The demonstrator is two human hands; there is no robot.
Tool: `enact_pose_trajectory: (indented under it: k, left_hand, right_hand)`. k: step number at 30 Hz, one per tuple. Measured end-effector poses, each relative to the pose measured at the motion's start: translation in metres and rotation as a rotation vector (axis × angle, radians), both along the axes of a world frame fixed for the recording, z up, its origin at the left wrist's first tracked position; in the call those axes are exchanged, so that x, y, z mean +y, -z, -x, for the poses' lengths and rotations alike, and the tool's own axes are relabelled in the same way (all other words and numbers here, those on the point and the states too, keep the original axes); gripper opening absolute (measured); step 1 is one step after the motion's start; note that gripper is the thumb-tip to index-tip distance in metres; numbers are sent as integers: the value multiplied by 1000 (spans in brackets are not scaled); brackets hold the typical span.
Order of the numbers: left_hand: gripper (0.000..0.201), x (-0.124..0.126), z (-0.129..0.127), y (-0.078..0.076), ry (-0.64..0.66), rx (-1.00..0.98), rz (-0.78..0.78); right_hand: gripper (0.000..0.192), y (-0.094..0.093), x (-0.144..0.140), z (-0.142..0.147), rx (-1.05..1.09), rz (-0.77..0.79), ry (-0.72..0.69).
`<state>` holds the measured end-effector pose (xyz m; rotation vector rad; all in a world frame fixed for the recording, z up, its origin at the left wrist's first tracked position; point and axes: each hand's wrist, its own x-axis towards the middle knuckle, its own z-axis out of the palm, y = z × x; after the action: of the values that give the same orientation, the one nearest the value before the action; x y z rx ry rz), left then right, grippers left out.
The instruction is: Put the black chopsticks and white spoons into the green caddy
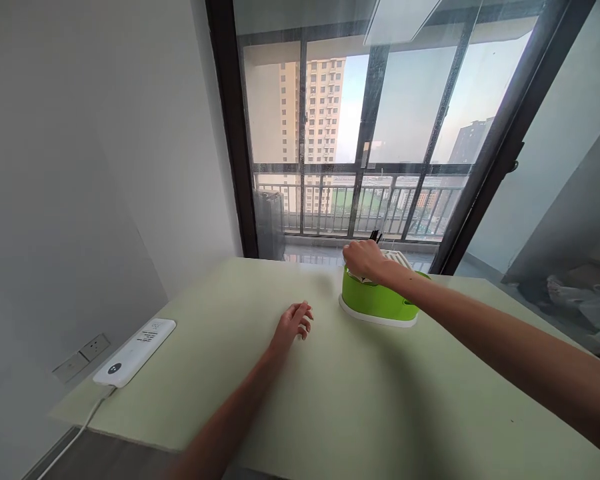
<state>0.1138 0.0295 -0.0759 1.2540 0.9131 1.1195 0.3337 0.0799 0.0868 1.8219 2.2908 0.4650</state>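
Head view, only one: pale green bench [360, 400] runs from the near edge out to a big glass door [375, 133] with a balcony railing and tower blocks behind it. Right hand [364, 260] is stretched well forward over the far part of the bench, sitting on top of a lime-green holder [380, 301] with a white base. Fingers curled closed around something dark [376, 235] that pokes up just above the knuckles; too small to tell what it is, only a dark tip shows. White ribbed insert [399, 257] visible in the holder's top, just right of that hand. Holder stands upright on the bench, near the far edge, a bit right of centre, base flat on the surface. Right forearm crosses the frame diagonally from lower right and covers part of the holder's right rim. Left hand [294, 324] rests on the bench, left of and nearer than the holder, apart from it, not touching it. Palm down, fingers loosely bent and relaxed, holding nothing. White power strip [135, 350] lies on the left edge of the bench, well apart from both hands, with its white cable [75, 437] dropping off the near-left corner. Wall socket [83, 357] on the grey wall just beside the strip. Dark object standing on the balcony floor left of the railing, behind the glass, can't tell what. Some light-coloured clutter on the floor at far right, blurred.
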Motion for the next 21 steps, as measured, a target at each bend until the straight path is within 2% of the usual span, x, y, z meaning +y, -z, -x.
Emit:
enact_pose_trajectory:
  k: [11,18,21]
  left_hand:
    - [42,-5,1,-2,46,44,-40]
    - [41,-7,0,-5,48,68,-59]
    - [41,-8,0,-5,44,69,-51]
  right_hand:
    - [33,8,10,-3,84,17,1]
    - [49,-8,-1,-16,149,24,18]
    - [45,-14,-14,-32,171,-48,58]
